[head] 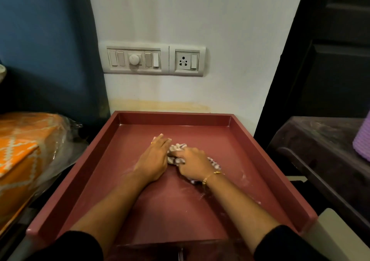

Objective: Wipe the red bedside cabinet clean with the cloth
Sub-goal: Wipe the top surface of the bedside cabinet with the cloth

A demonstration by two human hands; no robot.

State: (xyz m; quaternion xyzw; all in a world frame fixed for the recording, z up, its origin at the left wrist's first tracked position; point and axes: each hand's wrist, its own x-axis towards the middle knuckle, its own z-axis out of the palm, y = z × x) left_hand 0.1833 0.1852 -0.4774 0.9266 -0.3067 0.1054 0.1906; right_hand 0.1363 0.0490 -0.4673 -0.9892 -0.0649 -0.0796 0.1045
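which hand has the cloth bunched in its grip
The right hand, with the gold bracelet, grips the bunched striped cloth. The left hand lies flat on the red cabinet top beside it.

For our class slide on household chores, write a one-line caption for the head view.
Both hands on a bunched cloth, right hand gripping, left hand flat beside, wiping the red bedside cabinet.

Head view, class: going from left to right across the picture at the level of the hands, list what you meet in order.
Orange patterned bundle in clear plastic → left rim of the red cabinet top → left hand → cloth → right hand → right rim → dark stool → purple container.
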